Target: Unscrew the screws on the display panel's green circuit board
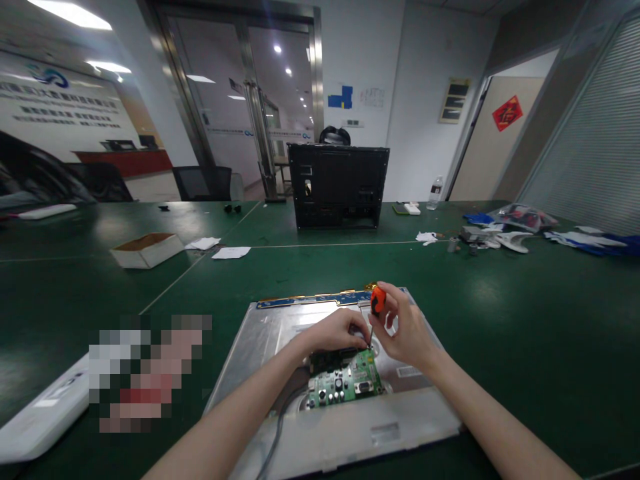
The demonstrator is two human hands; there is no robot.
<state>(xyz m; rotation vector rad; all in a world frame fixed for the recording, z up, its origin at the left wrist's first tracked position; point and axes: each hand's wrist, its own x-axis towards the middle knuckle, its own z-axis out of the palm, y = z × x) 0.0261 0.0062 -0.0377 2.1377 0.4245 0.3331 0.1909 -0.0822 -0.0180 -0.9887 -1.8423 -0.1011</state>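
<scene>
Head view: flat silver metal display panel [250, 347] lies on the dark green table [525, 333], right in front of the person. Green printed circuit board [345, 383] sits on it, toward the near edge. Orange-and-black-handled screwdriver [379, 300] stands near upright, tip down at the board's far corner

Right hand [407, 330]: thumb and fingers pinch the screwdriver handle. Left hand [340, 330]: fingers curled in beside the tip; can't tell if they pinch anything, fingertips too hidden

Handling, my read: screwdriver is light and stiff, grip by the handle. Board is light, stiff, fragile; hold by edges, off the components. Panel looks heavier, smooth, maybe slippery; take it by both side rims, away from the thin blue circuit strip [310, 300] along the far edge. Grey flexible cable [280, 427] is soft, don't tug

Count: 1 screwdriver, 1 green board, 1 panel, 1 blue strip, 1 grey cable. Farther off: 1 black rectangular casing [340, 183], 1 open cardboard box [147, 260], 1 clear plastic bottle [435, 193]
</scene>
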